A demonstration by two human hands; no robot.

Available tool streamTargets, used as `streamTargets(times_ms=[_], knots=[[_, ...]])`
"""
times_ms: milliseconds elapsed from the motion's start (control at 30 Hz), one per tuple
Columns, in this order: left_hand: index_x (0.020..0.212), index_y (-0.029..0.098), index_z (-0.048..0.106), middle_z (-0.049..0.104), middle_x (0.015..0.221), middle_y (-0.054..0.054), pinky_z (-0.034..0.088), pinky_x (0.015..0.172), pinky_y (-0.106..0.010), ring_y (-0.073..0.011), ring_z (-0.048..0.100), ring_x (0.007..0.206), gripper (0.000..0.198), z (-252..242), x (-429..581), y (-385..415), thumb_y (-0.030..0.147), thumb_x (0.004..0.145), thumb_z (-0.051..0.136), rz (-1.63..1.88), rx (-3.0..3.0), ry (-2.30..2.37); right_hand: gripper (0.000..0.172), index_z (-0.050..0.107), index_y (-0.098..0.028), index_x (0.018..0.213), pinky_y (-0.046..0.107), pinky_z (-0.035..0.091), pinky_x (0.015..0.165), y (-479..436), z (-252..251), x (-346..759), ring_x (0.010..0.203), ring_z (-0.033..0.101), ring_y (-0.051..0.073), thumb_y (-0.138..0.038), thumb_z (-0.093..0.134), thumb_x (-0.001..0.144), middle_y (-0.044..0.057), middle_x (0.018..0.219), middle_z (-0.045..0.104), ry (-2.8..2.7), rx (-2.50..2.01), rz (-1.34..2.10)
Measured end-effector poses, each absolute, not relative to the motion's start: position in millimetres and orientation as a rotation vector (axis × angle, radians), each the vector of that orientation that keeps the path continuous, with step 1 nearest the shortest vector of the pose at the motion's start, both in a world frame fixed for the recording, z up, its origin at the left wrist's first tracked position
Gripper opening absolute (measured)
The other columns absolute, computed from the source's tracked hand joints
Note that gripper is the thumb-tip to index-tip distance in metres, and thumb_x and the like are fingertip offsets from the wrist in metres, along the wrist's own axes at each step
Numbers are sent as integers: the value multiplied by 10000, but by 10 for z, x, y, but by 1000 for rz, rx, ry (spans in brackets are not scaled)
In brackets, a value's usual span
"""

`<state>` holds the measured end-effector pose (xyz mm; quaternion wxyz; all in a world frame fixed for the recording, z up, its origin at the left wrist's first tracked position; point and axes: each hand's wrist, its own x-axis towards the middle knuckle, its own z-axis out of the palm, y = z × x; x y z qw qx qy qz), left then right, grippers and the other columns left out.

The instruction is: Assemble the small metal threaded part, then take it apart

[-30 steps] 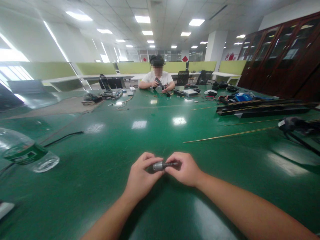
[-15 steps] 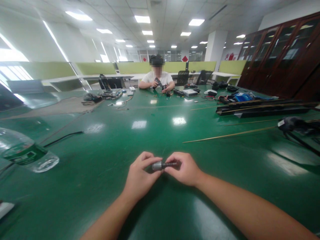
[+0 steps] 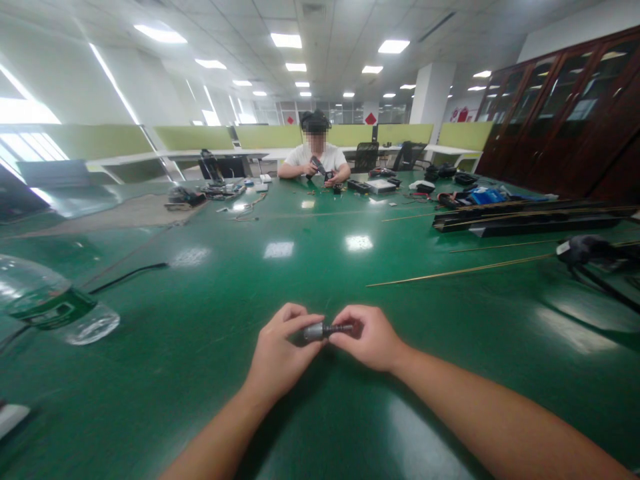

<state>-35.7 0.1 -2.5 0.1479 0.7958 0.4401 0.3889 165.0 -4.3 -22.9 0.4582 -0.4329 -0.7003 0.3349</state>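
Over the near part of the green table (image 3: 320, 277), a small motor-like metal cylinder (image 3: 314, 331) lies level between both hands. Its grey body is on the left, and a dark ridged shaft (image 3: 340, 328) sticks out to the right. My left hand (image 3: 283, 343) is closed, pinching the grey body between thumb and fingers. Thumb and forefinger of my right hand (image 3: 373, 337) are closed around the shaft side, close to where it meets the body. The curled fingers partly hide the shaft's far end.
A clear water bottle (image 3: 55, 303) with a green label lies at the left, near a black cable (image 3: 130, 277). Thin brass-coloured rods (image 3: 450, 272) and black channels (image 3: 520, 217) lie at the right. Across the table, a person (image 3: 315, 157) holds a dark tool among scattered parts.
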Motion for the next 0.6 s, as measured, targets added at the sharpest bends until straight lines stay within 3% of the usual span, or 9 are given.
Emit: streamTargets(times_ms=[600], knots=[[984, 291, 746, 613, 949, 0, 490, 791, -271, -157, 611, 879, 239, -48, -434, 58, 247, 749, 768, 1115, 2282, 1312, 101, 701, -150, 785, 228, 410, 552, -13, -236, 1646, 585, 545, 131, -250, 696, 769, 11, 673, 649, -1656, -1135, 863]])
